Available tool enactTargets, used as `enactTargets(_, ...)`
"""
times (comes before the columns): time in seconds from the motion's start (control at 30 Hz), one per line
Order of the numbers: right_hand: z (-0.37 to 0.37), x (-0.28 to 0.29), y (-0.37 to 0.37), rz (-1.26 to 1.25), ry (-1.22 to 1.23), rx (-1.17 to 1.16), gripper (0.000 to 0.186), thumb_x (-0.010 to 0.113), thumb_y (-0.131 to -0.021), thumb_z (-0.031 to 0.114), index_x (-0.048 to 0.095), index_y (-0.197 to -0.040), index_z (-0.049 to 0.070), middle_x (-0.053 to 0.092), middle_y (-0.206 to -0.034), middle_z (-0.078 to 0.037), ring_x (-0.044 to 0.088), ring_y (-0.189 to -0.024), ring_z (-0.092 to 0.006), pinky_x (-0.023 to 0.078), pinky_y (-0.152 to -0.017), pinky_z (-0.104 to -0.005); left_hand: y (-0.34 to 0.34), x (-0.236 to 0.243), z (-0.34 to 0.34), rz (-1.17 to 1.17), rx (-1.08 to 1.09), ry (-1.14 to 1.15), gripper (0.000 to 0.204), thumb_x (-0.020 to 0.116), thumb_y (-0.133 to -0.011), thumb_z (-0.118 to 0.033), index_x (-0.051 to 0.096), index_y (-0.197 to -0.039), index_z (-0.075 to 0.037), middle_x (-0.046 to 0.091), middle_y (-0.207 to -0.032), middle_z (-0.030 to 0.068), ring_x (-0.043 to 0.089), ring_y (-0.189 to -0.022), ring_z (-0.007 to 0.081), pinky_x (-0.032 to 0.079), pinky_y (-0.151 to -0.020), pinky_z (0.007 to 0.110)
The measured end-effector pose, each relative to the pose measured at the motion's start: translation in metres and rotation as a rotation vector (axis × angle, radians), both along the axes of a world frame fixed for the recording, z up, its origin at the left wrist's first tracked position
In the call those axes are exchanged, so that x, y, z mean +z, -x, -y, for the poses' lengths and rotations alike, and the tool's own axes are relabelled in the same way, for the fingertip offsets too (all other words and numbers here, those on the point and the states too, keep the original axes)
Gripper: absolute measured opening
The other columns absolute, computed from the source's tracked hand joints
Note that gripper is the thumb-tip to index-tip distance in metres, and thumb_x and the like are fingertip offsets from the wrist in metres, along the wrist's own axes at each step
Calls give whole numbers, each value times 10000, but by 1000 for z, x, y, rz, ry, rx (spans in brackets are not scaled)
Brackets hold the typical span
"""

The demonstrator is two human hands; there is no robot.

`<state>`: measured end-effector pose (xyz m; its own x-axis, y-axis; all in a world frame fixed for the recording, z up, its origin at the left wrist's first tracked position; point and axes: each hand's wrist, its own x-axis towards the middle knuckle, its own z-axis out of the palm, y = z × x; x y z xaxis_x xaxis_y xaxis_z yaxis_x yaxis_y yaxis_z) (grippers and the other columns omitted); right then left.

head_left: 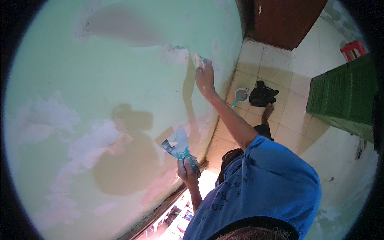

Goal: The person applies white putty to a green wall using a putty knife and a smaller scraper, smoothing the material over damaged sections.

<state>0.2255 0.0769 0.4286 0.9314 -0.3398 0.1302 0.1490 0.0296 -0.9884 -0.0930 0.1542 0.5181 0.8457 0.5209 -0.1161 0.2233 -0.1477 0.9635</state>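
My left hand (187, 171) grips the teal handle of a wide putty knife (176, 144), its blade turned up and carrying a pale smear of filler. The blade is close to the wall, though I cannot tell whether it touches. Farther up, my right arm stretches to the pale green wall (152, 84). There my right hand (205, 76) is closed round a small pale, flat tool (198, 61), partly hidden by the fingers. It lies beside a rough whitish patch (177, 54) with a chipped edge. Larger pinkish-white patches (94, 140) mark the wall's lower left.
On the tiled floor (294, 100) stand a small round container (241, 95) with a blue handle and a black bag (263, 94), near my bare foot (269, 111). A green louvred cabinet (340, 96), a red stool (353, 50) and a dark brown piece of furniture (286, 20) are to the right.
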Motion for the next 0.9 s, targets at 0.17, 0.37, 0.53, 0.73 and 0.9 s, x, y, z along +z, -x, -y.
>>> enactTargets(0.17, -8, 33, -38, -259, -111, 36, 277, 508, -847, 6, 530, -1098, -109, 590, -1023, -244, 606, -998, -368, 472, -858, -435, 1, -1, -2, -46, -18, -8, 249, 468, -1020, -228, 534, -929, -6, 604, -746, 93, 518, -504, 108, 379, -437, 241)
enactTargets(0.37, -34, 62, 13, 27, 76, -75, 273, 494, -853, -21, 561, -1112, -76, 581, -1031, -210, 598, -977, -347, 474, -839, -437, 0, -4, -2, -9, 13, -15, 244, 469, -1024, -235, 534, -927, -21, 595, -715, 90, 479, -446, 99, 345, -381, 235)
enactTargets(0.53, -2, 40, 4, 189, 1, -6, 567, 476, -789, -137, 610, -1305, 57, 564, -1137, -111, 517, -1033, -275, 452, -900, -362, 9, -14, -14, 26, -19, -59, 246, 468, -1024, -241, 533, -926, -25, 586, -693, 85, 494, -455, 104, 353, -383, 241)
enactTargets(0.73, -30, 36, -23, 379, 195, -224, 616, 570, -762, -97, 599, -1349, 87, 526, -1260, -124, 470, -1133, -306, 397, -999, -379, 5, -12, -6, -34, 25, -34, 277, 481, -1015, -249, 569, -919, -6, 577, -617, 68, 413, -367, 79, 294, -336, 223)
enactTargets(0.9, -53, 22, 48, 353, 265, 28, 674, 551, -770, -95, 529, -1410, 115, 496, -1255, -147, 453, -1169, -348, 406, -1019, -418, 9, -10, -9, -27, 34, -27, 279, 470, -1020, -248, 562, -915, -6, 571, -613, 71, 410, -367, 80, 304, -337, 229)
